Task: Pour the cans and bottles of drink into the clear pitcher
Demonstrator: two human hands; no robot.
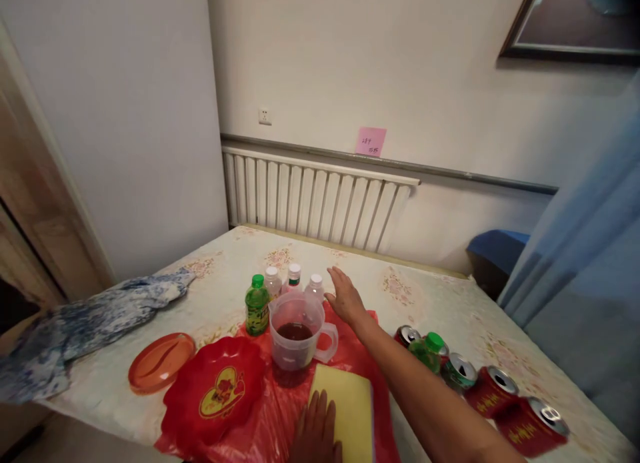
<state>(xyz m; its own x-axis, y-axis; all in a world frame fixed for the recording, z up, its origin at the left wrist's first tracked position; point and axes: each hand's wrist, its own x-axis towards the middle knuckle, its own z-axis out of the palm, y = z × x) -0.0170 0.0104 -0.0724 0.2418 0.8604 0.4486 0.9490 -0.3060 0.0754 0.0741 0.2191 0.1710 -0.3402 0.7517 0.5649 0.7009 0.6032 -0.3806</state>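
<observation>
Pale walls, a white radiator [320, 199] and a pink note [371, 141] back a patterned surface [450, 303] crowded with drinks.

Head view: at frame centre the right hand [345, 299] hovers with fingers spread and apart, holding nothing, just beside a white-capped bottle [315, 287] in a short row of three, with a green bottle [257, 305] at the row's left end. Just below it stands a clear jug [298, 329] with dark liquid, on a red plastic bag [280, 409]. At the bottom edge the left hand [316, 433] lies flat, fingers together, on a yellow sponge [350, 409]. Left of that sit a red dish [217, 389] and an orange lid [161, 361]; opened cans [493, 389] lie at lower right, and a blue cloth [90, 323] is at the left.
</observation>
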